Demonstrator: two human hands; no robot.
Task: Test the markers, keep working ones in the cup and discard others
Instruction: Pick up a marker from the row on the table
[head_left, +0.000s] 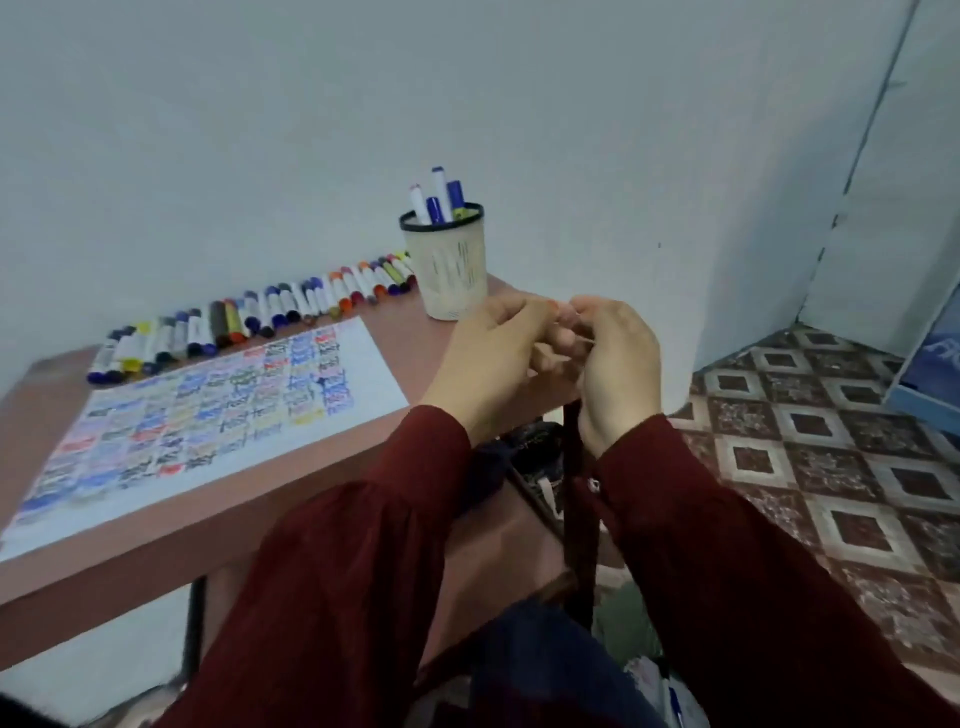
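Observation:
A white mesh cup (453, 270) with a black rim stands at the table's far right corner and holds several markers (440, 198). A long row of capped markers (249, 317) lies along the wall to its left. In front of the row is a paper sheet (208, 415) covered with coloured test scribbles. My left hand (488, 358) and my right hand (618, 364) meet just in front of the cup. Both are curled around a small marker (554, 305). Only an orange tip of it shows between the fingers.
The brown table (130, 561) stands against a pale wall. A dark bag (530, 452) sits below the table's right edge. Patterned floor tiles (810, 441) lie to the right, with a blue box (930, 374) at the far right edge.

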